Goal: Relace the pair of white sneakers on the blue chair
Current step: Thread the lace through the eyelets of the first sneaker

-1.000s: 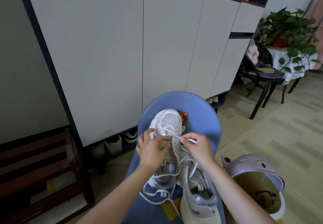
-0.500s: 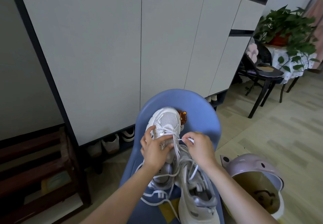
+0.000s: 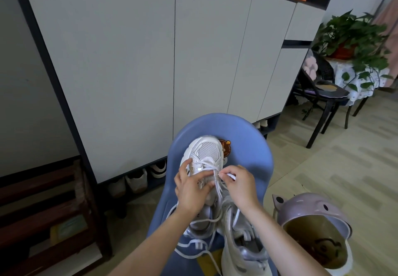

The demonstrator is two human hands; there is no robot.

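Two white sneakers lie on the blue chair (image 3: 252,146). The far sneaker (image 3: 206,153) points its toe at the chair back; the near sneaker (image 3: 241,243) lies beside it, closer to me. My left hand (image 3: 191,191) rests on the far sneaker's tongue, fingers curled over the eyelet area. My right hand (image 3: 239,185) pinches the end of the white lace (image 3: 228,176) at the shoe's right eyelets. Loose lace (image 3: 193,243) trails over the seat below my left wrist.
A tall white cabinet (image 3: 129,60) stands behind the chair, with shoes (image 3: 137,178) in its bottom gap. A purple child's stool (image 3: 312,222) lies tipped at right. A black chair (image 3: 323,95) and a potted plant (image 3: 353,39) stand at far right. Dark wooden shelves (image 3: 43,211) are at left.
Both hands stay on the far sneaker; my right hand has drawn the lace end slightly further right, and my left fingers have shifted on the tongue. The view has tilted a little.
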